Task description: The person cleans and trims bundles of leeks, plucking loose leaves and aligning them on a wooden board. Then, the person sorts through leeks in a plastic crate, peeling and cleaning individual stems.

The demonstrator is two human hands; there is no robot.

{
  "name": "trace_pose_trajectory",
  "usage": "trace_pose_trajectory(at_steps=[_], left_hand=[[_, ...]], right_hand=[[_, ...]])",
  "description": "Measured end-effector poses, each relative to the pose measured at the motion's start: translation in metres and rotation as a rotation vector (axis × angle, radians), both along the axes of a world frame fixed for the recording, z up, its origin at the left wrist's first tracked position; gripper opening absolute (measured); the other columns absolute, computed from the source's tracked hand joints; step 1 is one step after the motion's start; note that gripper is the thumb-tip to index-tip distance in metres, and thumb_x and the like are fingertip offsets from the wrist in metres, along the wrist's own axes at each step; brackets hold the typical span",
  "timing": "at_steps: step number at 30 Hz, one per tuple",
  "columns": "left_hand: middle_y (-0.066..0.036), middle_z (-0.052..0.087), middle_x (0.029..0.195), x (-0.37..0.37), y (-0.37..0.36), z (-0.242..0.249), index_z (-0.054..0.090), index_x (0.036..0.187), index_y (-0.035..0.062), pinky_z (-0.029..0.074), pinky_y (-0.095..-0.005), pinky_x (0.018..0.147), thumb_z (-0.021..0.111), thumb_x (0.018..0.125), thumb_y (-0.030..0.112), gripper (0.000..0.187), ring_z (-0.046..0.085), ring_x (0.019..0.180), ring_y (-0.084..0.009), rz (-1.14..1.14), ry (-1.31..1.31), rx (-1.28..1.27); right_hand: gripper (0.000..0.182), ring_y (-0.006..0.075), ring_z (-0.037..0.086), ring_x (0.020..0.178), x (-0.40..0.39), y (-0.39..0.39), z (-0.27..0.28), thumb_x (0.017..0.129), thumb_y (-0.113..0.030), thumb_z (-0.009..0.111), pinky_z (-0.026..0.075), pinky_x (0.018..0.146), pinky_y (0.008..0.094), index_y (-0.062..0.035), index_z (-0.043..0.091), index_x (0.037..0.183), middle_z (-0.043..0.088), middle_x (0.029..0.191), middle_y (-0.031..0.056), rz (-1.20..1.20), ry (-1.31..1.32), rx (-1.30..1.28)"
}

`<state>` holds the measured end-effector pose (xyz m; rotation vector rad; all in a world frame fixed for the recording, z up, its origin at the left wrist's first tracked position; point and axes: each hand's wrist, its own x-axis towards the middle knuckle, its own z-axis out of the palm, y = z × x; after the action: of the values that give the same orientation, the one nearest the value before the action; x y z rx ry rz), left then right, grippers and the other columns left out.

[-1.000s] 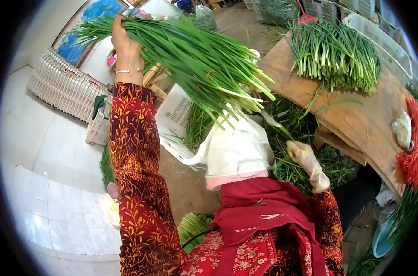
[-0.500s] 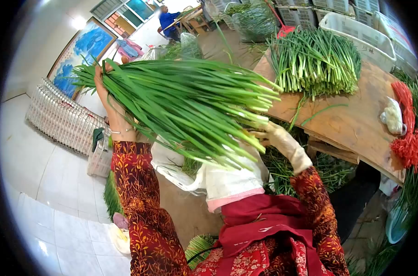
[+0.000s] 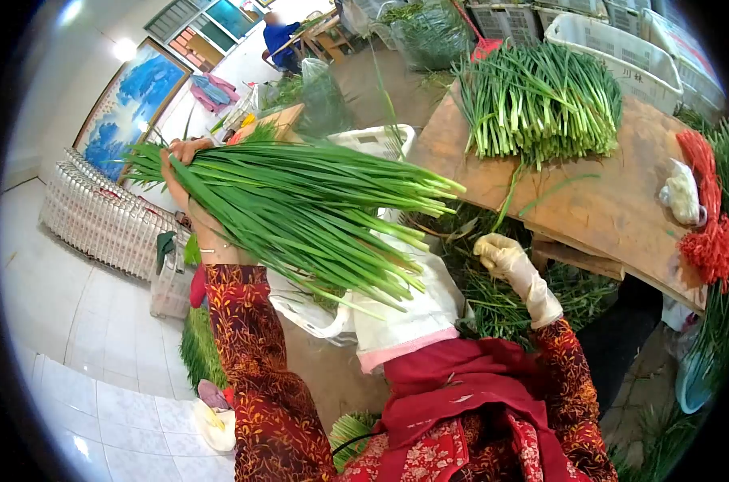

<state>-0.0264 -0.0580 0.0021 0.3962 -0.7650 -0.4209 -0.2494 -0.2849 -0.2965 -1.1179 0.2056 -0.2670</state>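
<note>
A large bunch of long green leafy stalks (image 3: 300,189) lies across the middle of the view, leaf tips at the left and pale stem ends at the right. My bare left hand (image 3: 185,161) is wrapped round its leafy end. My right hand (image 3: 502,255), in a pale glove, is apart from the bunch, below and right of its stem ends, with its fingers curled; what they hold, if anything, is hidden. White cloth (image 3: 409,309) covers my lap beneath the bunch.
A wooden board (image 3: 573,193) at the right bears a pile of similar stalks (image 3: 541,104), red ties (image 3: 706,209) and a small white bundle (image 3: 682,193). Crates (image 3: 621,64) stand behind it. Loose greens (image 3: 501,301) lie below the board. A person in blue (image 3: 281,40) sits far back.
The bunch has tilted and shifted slightly down and left with my left hand. My right hand has come away from the stem ends, and its fingers have curled in.
</note>
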Motion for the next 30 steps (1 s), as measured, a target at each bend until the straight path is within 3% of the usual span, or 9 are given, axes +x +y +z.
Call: trace_pose_trajectory(at_steps=[2,4,6,17,24,26,28,29,30], left_hand=[[0.006,0.043,0.065,0.000,0.002,-0.003,0.044,0.075,0.0123,0.039,-0.0184,0.070,0.057,0.082,0.013,0.015,0.045,0.064,-0.0049,-0.067,0.040,0.007],[0.006,0.043,0.065,-0.002,-0.002,-0.006,0.044,0.076,0.0126,0.040,-0.0204,0.070,0.055,0.083,0.015,0.014,0.045,0.063,-0.0056,-0.012,-0.036,0.036],[0.005,0.044,0.065,0.013,0.004,-0.005,0.043,0.076,0.0120,0.040,-0.0240,0.072,0.053,0.085,0.017,0.014,0.045,0.062,-0.0072,-0.139,-0.051,0.003],[0.003,0.042,0.066,0.026,0.012,-0.012,0.043,0.083,0.0092,0.040,-0.0310,0.075,0.046,0.089,0.018,0.011,0.043,0.061,-0.0092,-0.165,-0.026,-0.028],[0.003,0.042,0.066,0.019,0.010,-0.011,0.043,0.082,0.0079,0.040,-0.0297,0.071,0.049,0.088,0.016,0.012,0.042,0.061,-0.0100,-0.236,0.014,-0.038],[0.002,0.042,0.067,0.022,0.016,-0.008,0.042,0.082,0.0075,0.040,-0.0292,0.071,0.049,0.088,0.016,0.013,0.042,0.061,-0.0101,-0.232,0.004,-0.005],[0.002,0.042,0.067,0.025,0.023,-0.003,0.042,0.081,0.0072,0.039,-0.0288,0.071,0.050,0.088,0.016,0.013,0.042,0.061,-0.0103,-0.225,-0.013,0.025],[0.001,0.042,0.067,0.027,0.028,-0.002,0.042,0.080,0.0070,0.039,-0.0284,0.071,0.050,0.088,0.015,0.014,0.041,0.061,-0.0103,-0.184,-0.035,0.023],[0.001,0.042,0.067,0.027,0.033,-0.001,0.042,0.079,0.0068,0.039,-0.0281,0.071,0.051,0.088,0.015,0.014,0.041,0.062,-0.0103,-0.143,-0.056,0.021]], right_hand=[[0.035,0.0089,0.052,0.080,0.007,-0.006,0.003,0.081,-0.021,0.059,0.042,0.069,0.0202,-0.0045,0.053,0.112,0.057,0.093,0.0002,-0.048,0.064,-0.135],[0.050,0.0120,0.051,0.093,0.017,0.001,0.033,0.081,-0.025,0.061,0.040,0.084,0.0241,-0.0026,0.045,0.123,0.054,0.102,0.0018,-0.121,-0.144,-0.299],[0.059,0.0152,0.043,0.111,0.034,0.003,0.057,0.079,-0.022,0.064,0.031,0.097,0.0281,-0.0021,0.039,0.128,0.048,0.121,0.0062,0.096,-0.330,-0.108],[0.037,0.0103,0.053,0.095,0.025,0.032,0.084,0.080,-0.016,0.062,0.041,0.085,0.0257,-0.0004,0.055,0.112,0.059,0.106,0.0038,0.015,-0.304,0.238],[0.041,0.0114,0.051,0.101,0.001,0.037,0.078,0.080,-0.018,0.063,0.035,0.093,0.0262,-0.0023,0.053,0.116,0.059,0.106,0.0023,0.072,-0.273,0.300],[0.036,0.0114,0.049,0.102,-0.011,0.030,0.067,0.080,-0.015,0.062,0.033,0.094,0.0256,-0.0011,0.056,0.112,0.059,0.105,0.0025,0.102,-0.212,0.192],[0.025,0.0107,0.052,0.082,-0.023,0.015,0.020,0.079,-0.026,0.063,0.042,0.078,0.0261,-0.0045,0.064,0.091,0.060,0.090,0.0007,0.127,0.128,-0.003],[0.035,0.0188,0.058,0.080,-0.033,0.004,-0.004,0.081,-0.031,0.059,0.045,0.076,0.0303,-0.0015,0.062,0.099,0.064,0.092,0.0086,0.152,0.290,-0.318],[0.041,0.0258,0.060,0.089,-0.036,-0.014,-0.056,0.080,-0.039,0.057,0.045,0.079,0.0347,-0.0041,0.062,0.101,0.064,0.093,0.0117,0.266,0.346,-1.077]])
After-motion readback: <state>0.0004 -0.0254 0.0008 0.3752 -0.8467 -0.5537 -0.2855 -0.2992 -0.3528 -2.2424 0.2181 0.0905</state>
